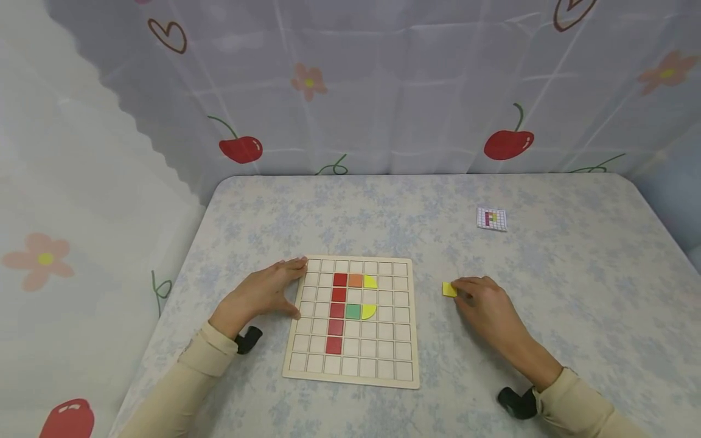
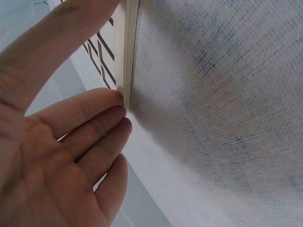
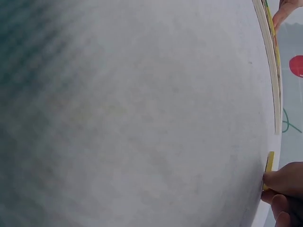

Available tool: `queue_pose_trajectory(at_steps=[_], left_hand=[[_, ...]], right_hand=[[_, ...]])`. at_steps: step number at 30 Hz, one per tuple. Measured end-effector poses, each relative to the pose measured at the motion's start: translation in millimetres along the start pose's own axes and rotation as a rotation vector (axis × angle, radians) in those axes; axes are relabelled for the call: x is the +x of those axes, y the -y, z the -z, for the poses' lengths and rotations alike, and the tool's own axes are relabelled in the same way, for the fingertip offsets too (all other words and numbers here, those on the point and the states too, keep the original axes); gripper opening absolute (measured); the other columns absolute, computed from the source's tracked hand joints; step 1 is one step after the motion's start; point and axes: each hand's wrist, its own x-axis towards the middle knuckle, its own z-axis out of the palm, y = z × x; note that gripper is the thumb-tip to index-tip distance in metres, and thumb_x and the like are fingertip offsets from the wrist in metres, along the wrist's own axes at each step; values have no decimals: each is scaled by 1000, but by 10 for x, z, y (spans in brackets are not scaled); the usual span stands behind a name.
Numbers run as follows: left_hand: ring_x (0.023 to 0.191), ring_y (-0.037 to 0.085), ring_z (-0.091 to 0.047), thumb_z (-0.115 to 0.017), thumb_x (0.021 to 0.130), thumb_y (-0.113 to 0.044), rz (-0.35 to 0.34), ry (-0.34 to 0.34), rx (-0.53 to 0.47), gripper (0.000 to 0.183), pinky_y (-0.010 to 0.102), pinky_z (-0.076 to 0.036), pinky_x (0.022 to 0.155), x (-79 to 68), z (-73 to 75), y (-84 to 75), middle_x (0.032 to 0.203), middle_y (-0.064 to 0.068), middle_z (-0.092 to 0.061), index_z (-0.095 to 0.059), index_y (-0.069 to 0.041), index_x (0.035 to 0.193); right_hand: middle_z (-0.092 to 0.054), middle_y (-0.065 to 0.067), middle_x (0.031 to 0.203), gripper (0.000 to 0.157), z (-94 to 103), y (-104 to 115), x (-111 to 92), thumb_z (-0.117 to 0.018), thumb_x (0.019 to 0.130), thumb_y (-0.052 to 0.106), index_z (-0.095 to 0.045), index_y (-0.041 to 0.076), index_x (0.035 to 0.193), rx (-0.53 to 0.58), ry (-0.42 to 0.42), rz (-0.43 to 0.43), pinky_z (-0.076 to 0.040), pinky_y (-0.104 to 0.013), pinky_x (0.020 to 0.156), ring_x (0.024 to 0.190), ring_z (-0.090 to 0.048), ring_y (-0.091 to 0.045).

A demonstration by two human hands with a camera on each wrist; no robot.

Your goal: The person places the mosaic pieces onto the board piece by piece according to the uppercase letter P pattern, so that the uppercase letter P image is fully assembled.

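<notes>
A wooden grid board (image 1: pixel 383 368) lies flat before me, with a column of several red square tiles (image 1: pixel 336 311). To their right are an orange square tile (image 1: pixel 355 280), a green square tile (image 1: pixel 353 311) and two yellow rounded tiles (image 1: pixel 369 311). My left hand (image 1: pixel 261 292) touches the board's left edge with thumb and fingertips, fingers fairly straight; in the left wrist view the fingertips (image 2: pixel 116 97) meet the board's side. Right of the board, my right hand (image 1: pixel 490 310) pinches a yellow tile (image 1: pixel 449 289) at or just above the table; its full shape is partly hidden.
A small pattern card (image 1: pixel 491 219) with a coloured grid lies farther back on the right. The table is covered by a blue floral cloth (image 1: pixel 438 237). Behind it hangs a curtain (image 1: pixel 383 91) printed with cherries and flowers.
</notes>
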Motion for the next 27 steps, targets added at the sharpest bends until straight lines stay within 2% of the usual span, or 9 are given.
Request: queue_pose_trajectory(at_steps=[7, 17, 27], left_hand=[[140, 43, -32, -89, 70, -34, 2, 2, -5, 96, 55, -41, 104, -3, -19, 35, 159, 12, -30, -43, -1, 148], [142, 36, -32, -90, 69, -33, -3, -8, -7, 97, 52, -43, 103, -4, -9, 13, 159, 11, -30, -43, -1, 148], [141, 40, -32, -89, 69, -34, 0, -9, -9, 98, 53, -42, 103, 2, -7, 25, 159, 11, -30, -42, -2, 149]], right_hand=[[-71, -14, 102, 21, -60, 66, 45, -76, 82, -2, -75, -3, 102, 43, -24, 25, -54, -40, 69, 87, -62, -26], [-71, -9, 103, 23, -204, 404, 212, -79, 81, 1, -76, -1, 103, 83, -23, 121, -56, -35, 71, 89, -62, -22], [-71, -5, 104, 20, -470, 772, 356, -78, 82, 2, -76, 3, 102, 145, 72, 259, -54, -30, 71, 91, -60, -16]])
